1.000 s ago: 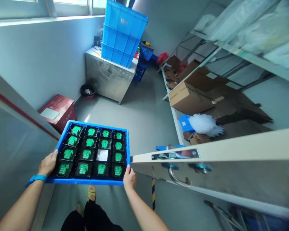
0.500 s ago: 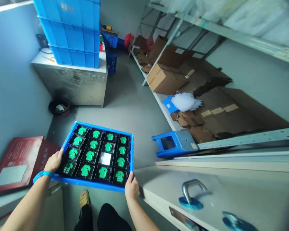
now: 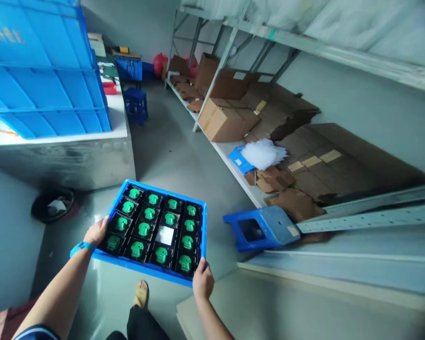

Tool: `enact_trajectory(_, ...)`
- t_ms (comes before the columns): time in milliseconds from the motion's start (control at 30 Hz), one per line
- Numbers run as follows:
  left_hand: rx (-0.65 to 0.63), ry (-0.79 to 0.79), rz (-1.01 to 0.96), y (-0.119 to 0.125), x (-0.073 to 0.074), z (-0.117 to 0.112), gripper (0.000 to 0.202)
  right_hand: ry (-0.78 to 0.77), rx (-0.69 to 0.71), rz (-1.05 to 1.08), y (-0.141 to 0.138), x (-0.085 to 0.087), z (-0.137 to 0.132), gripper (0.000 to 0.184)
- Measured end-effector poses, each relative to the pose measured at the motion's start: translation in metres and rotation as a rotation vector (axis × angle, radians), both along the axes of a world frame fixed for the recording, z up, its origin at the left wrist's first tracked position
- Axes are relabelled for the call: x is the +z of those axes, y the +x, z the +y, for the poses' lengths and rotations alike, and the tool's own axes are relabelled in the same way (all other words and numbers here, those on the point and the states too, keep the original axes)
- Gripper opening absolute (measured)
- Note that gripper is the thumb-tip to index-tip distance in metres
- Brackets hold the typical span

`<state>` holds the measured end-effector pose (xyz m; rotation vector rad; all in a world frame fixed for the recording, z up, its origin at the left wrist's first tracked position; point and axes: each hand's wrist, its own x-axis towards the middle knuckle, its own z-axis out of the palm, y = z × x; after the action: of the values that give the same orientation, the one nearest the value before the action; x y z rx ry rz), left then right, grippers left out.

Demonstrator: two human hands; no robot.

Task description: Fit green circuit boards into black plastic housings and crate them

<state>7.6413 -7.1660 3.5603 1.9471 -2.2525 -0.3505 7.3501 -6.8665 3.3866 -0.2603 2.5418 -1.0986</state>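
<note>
Between my two hands I carry a blue tray (image 3: 145, 269) above the floor. Rows of black square holders fill it, most bearing a green part (image 3: 143, 229) that looks like a circuit board. A white square label (image 3: 165, 235) lies among them. My left hand (image 3: 97, 232), with a blue band at its wrist, is closed round the tray's left edge. At the near right corner, my right hand (image 3: 203, 279) grips the rim with its thumb on top. The fingers under the tray are hidden.
Stacked blue crates (image 3: 49, 89) stand on a white-topped table (image 3: 118, 118) at left, with a black bin (image 3: 52, 206) below. A blue stool (image 3: 265, 226) lies on its side at right, by a low shelf with cardboard boxes (image 3: 228, 119). A door (image 3: 286, 302) is near my right arm.
I have moved forward with the tray still in both hands. The table and crates look nearer and further left. The door handle and most of the red box have left the view.
</note>
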Motion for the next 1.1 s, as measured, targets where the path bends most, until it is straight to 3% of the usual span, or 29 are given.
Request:
enact_trajectory(333,-0.021,0.083,0.057,-0.168,0.046,-0.15,0.04,0.026,-0.006,-0.012,-0.176,0.053,-0.15,0.055)
enact_trajectory(667,-0.022,0.095,0.03,-0.335,0.104,-0.308,0.037,0.059,0.036,-0.033,-0.354,0.128,-0.313,0.054)
enact_trajectory(833,0.003,0.086,0.017,-0.415,0.142,-0.397,0.039,0.064,0.038,-0.037,-0.434,0.161,-0.402,0.054)
enact_trajectory(1100,0.046,0.083,0.075,-0.54,0.215,-0.549,0.04,0.045,0.048,-0.012,-0.554,0.229,-0.559,0.053)
